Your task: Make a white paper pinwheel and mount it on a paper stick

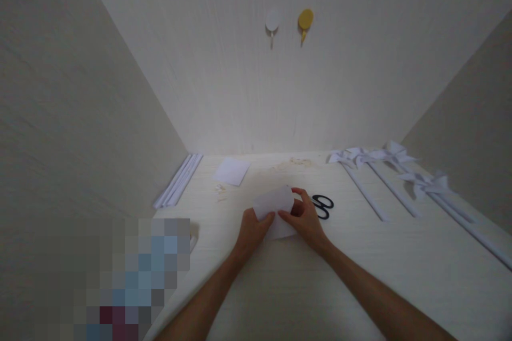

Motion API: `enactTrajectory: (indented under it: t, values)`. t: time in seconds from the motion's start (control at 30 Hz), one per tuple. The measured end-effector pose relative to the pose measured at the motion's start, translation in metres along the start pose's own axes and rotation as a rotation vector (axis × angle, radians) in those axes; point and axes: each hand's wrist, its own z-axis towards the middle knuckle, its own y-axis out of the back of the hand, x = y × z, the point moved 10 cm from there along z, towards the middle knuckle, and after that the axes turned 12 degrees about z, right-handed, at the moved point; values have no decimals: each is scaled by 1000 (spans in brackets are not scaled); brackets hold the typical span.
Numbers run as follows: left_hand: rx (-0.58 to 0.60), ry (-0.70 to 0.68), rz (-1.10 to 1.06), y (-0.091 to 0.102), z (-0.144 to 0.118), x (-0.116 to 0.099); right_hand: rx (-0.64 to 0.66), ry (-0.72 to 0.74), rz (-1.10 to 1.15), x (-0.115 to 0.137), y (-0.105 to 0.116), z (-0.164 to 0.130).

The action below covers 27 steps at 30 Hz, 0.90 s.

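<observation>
Two hands fold a sheet of white paper on the table.

Head view: the left hand and right hand pinch the white paper mid-table; black scissors lie just right, paper pinwheels far right.

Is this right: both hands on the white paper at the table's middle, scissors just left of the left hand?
Not quite. In the head view the scissors lie just right of the right hand. The rest holds: left hand and right hand both hold the white paper.
</observation>
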Motion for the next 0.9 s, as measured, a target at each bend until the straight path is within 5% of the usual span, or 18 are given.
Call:
enactTrajectory:
  t: [0.47, 0.67, 0.9]
  values:
    - [4, 25, -123, 2, 4, 2, 39, -98, -46, -8, 2, 4]
    - [-141, 146, -120, 15, 2, 15, 91, -103, -88, -10, -1, 4]
    - [-42, 73, -176, 5, 4, 7, 107, -107, -106, -6, -3, 3]
